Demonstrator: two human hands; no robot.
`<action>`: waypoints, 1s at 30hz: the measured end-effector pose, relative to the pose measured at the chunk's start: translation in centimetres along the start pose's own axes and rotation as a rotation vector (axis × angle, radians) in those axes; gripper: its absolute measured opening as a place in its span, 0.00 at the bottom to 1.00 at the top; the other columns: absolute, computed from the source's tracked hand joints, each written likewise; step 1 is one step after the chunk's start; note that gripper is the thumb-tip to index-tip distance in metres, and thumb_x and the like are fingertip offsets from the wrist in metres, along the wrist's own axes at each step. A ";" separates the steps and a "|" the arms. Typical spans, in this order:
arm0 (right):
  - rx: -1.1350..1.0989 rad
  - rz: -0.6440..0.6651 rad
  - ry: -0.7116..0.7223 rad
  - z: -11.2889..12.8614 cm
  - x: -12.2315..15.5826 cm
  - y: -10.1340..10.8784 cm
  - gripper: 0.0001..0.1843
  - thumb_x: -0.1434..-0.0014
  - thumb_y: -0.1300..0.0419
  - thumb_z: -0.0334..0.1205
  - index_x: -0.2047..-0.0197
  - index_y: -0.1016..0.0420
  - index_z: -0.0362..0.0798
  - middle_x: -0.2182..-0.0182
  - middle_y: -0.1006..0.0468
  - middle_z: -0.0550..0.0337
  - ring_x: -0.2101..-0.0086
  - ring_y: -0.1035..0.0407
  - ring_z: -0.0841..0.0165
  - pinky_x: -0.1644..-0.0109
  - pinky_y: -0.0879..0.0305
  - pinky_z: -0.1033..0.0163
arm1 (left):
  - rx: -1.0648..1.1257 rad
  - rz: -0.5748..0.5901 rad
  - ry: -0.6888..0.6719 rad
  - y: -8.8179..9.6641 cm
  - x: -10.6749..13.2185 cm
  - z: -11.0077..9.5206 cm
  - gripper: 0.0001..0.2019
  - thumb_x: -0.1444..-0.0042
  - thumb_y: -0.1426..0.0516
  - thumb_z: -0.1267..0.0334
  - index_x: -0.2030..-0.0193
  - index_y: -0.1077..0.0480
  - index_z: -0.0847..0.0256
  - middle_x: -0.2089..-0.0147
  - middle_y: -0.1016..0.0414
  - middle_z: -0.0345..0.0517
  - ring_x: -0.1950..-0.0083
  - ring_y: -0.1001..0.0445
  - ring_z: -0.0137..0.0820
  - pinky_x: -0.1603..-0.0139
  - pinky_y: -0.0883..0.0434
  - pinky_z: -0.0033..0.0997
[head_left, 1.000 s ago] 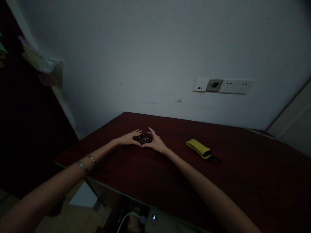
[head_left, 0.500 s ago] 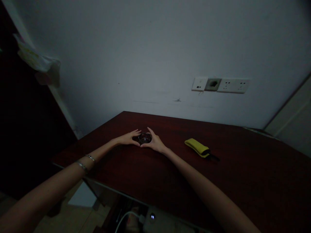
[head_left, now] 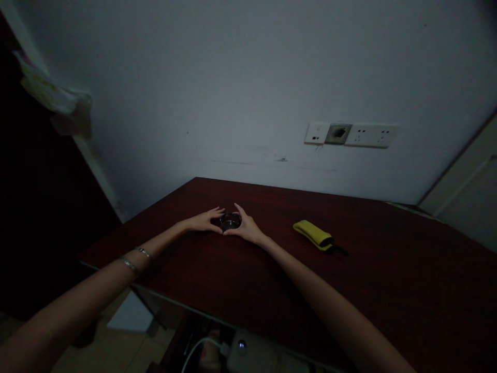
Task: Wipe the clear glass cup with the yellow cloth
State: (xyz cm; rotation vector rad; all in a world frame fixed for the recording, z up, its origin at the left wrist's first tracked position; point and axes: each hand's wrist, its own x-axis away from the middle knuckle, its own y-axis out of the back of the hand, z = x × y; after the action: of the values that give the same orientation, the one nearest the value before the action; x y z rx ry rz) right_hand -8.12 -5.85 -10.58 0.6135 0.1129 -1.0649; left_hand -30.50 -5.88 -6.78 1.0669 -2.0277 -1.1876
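Observation:
A small round glass dish (head_left: 230, 221) sits on the dark red wooden table (head_left: 272, 280), toward its far left part. My left hand (head_left: 202, 220) cups the dish from the left, thumb and fingers curved round its rim. From the right, my right hand (head_left: 246, 227) holds the same dish in the same way. Both arms reach far forward; two thin bracelets circle my left wrist (head_left: 135, 258).
A yellow pouch (head_left: 313, 234) with a dark end lies on the table right of my hands. Wall sockets (head_left: 351, 134) sit above it on the white wall. A white box with a small light (head_left: 243, 346) and a cable show below the table's near edge.
My hands stay on the dish without moving. Only the camera has shifted slightly, so everything sits a little further left in the picture.

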 end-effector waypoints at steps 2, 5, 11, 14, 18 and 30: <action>0.003 0.004 -0.004 0.0 0.0 -0.1 0.63 0.64 0.27 0.50 0.31 0.58 0.47 0.44 0.31 0.43 0.45 0.33 0.58 0.40 0.41 0.52 | -0.005 0.008 0.008 0.0 0.0 0.0 0.44 0.54 0.38 0.43 0.33 0.47 0.55 0.28 0.59 0.52 0.27 0.66 0.45 0.30 0.60 0.49; 0.013 0.006 -0.012 0.1 0.1 -0.1 0.63 0.63 0.28 0.50 0.31 0.58 0.46 0.44 0.31 0.42 0.46 0.32 0.58 0.40 0.40 0.52 | -0.019 0.032 0.017 0.1 -0.1 -0.1 0.45 0.54 0.40 0.40 0.32 0.47 0.57 0.27 0.60 0.54 0.27 0.67 0.46 0.30 0.61 0.49; 0.051 0.008 0.002 0.6 0.4 0.1 0.62 0.62 0.28 0.51 0.31 0.57 0.43 0.43 0.32 0.41 0.44 0.34 0.57 0.40 0.41 0.52 | -0.072 0.066 0.043 0.3 0.0 -0.5 0.46 0.54 0.40 0.39 0.32 0.49 0.57 0.27 0.64 0.55 0.27 0.69 0.49 0.31 0.59 0.52; 0.082 0.005 0.003 0.8 0.4 0.0 0.64 0.63 0.28 0.52 0.31 0.59 0.43 0.42 0.33 0.38 0.43 0.35 0.55 0.39 0.41 0.50 | -0.116 0.063 0.054 0.6 0.4 -0.9 0.45 0.54 0.40 0.40 0.32 0.49 0.57 0.27 0.64 0.56 0.27 0.69 0.52 0.32 0.58 0.54; 0.143 -0.021 0.033 1.0 0.7 0.2 0.68 0.63 0.28 0.53 0.30 0.67 0.48 0.35 0.45 0.39 0.38 0.43 0.54 0.38 0.44 0.49 | -0.196 0.080 0.087 1.6 1.3 -2.0 0.51 0.58 0.37 0.43 0.31 0.52 0.61 0.28 0.63 0.63 0.28 0.66 0.53 0.32 0.56 0.54; 0.684 -0.092 0.034 2.7 8.7 14.1 0.28 0.40 0.48 0.38 0.37 0.42 0.42 0.38 0.39 0.41 0.37 0.47 0.58 0.34 0.51 0.49 | -0.442 0.095 -0.008 6.2 4.4 -9.5 0.28 0.47 0.42 0.56 0.41 0.35 0.65 0.38 0.35 0.59 0.38 0.35 0.41 0.41 0.39 0.37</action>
State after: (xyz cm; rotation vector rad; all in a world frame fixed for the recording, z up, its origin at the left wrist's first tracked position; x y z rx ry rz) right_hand 7.58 -9.32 -5.67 1.2506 -0.2066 -1.1818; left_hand -27.73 -11.99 3.32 0.7404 -1.6863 -1.4980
